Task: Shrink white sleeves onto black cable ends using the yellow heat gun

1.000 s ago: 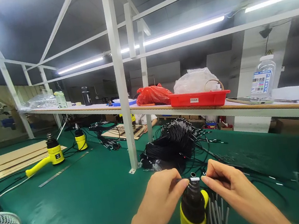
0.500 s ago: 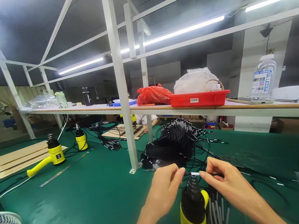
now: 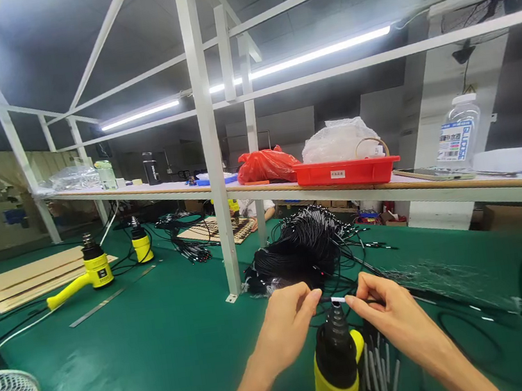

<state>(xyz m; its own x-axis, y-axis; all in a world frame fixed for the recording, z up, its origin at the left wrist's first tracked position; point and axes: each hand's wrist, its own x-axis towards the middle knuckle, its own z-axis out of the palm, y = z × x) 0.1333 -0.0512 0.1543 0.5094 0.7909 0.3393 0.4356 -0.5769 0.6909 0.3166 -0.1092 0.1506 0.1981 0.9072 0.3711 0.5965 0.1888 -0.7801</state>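
Note:
My left hand [image 3: 284,325] and my right hand [image 3: 397,313] are both closed in a pinch on a thin black cable, one on each side of a short white sleeve [image 3: 338,300]. The sleeve lies level just over the black nozzle of a yellow heat gun [image 3: 335,376], which stands upright with its nozzle up. My right fingertips touch the sleeve's right end. Several grey cable pieces [image 3: 380,369] lie beside the gun, under my right forearm. Behind my hands is a big heap of black cables [image 3: 294,259].
Two more yellow heat guns [image 3: 99,270] [image 3: 141,241] stand at the left near boards [image 3: 34,276] and a metal ruler [image 3: 97,307]. A white post [image 3: 212,163] rises mid-bench. The shelf carries a red tray [image 3: 350,172] and a bottle [image 3: 459,135]. Another person's hand shows behind.
Both hands have shifted very slightly, the right one a little up and left with the white sleeve. The grip on the cable and the upright heat gun stay as they were.

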